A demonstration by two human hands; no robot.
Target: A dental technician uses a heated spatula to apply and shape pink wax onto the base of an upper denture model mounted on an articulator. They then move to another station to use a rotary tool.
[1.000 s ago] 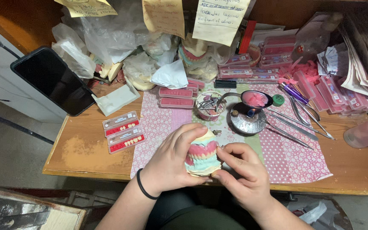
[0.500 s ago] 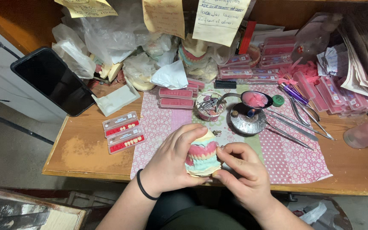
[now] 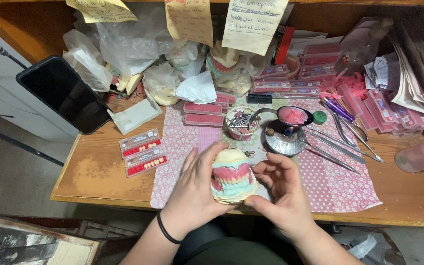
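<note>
The right hand is loosening a little, fingers now spreading off the dental model.
Both hands, the left hand included, are cupping the model above the worktop edge, near tooth cards and a metal dish.

The left hand hides the left side of the dental model. At twelve o'clock the top edge cuts the paper notes. At three o'clock the bottle runs off frame. Contents of the plastic bags are unclear.
</note>
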